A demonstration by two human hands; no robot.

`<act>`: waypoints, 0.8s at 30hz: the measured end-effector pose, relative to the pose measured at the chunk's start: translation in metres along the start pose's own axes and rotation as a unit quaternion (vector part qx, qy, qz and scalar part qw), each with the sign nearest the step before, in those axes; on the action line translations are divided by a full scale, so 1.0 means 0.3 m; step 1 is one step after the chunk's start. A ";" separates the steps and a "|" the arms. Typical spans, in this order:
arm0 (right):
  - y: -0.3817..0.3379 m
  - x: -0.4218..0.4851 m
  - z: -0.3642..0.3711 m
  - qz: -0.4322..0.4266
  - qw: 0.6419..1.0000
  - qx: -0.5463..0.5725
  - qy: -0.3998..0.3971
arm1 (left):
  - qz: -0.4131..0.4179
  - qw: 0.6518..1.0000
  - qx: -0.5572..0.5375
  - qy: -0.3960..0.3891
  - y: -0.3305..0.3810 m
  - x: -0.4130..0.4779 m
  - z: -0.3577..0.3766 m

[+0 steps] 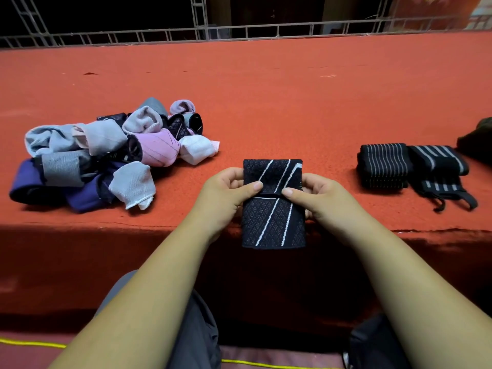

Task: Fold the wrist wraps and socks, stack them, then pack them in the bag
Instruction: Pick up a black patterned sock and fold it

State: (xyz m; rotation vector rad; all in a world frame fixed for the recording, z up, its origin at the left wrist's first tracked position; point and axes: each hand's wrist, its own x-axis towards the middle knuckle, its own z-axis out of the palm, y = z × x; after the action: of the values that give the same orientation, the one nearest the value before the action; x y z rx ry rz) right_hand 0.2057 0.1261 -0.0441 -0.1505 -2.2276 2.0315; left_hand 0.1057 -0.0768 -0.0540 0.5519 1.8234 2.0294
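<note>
Lying at the left of the frame, a loose pile (pixel 106 155) of grey, pink, purple and black socks and wraps rests on a red-covered counter (pixel 266 89). At centre, the left hand (pixel 223 190) grips the left edge of a dark wrist wrap (pixel 273 219) with white diagonal lines, its fingers (pixel 235 179) curled behind and the thumb pressed on the fold. The right hand (pixel 319 194) pinches the right edge the same way, thumb on top. The wrap is folded over itself and hangs past the counter's near edge. To the right, two folded black wraps (pixel 383 166) with white stripes lie side by side, touching. A dark object (pixel 476 141) is cut off at the right edge. A metal railing (pixel 239 30) crosses the top, darkness behind it.
</note>
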 end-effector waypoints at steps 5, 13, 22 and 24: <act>-0.005 -0.002 -0.014 0.007 1.000 0.022 -0.010 | -0.031 0.998 -0.049 -0.014 -0.007 0.018 -0.024; -0.035 -0.014 -0.006 0.020 0.999 0.036 -0.002 | -0.092 0.988 -0.117 -0.031 -0.013 0.021 -0.031; -0.111 -0.064 0.022 0.054 0.995 0.078 0.023 | -0.160 0.976 -0.134 -0.067 0.040 0.000 -0.023; -0.096 -0.060 0.012 0.058 0.994 0.091 0.030 | -0.147 0.982 -0.079 -0.085 0.037 -0.008 -0.017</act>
State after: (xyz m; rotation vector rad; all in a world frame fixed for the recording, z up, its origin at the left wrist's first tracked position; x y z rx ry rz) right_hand 0.2231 0.1170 -0.0163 -0.3261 -2.0303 2.2439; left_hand 0.1053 -0.0836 -0.0435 0.3735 1.5279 1.8466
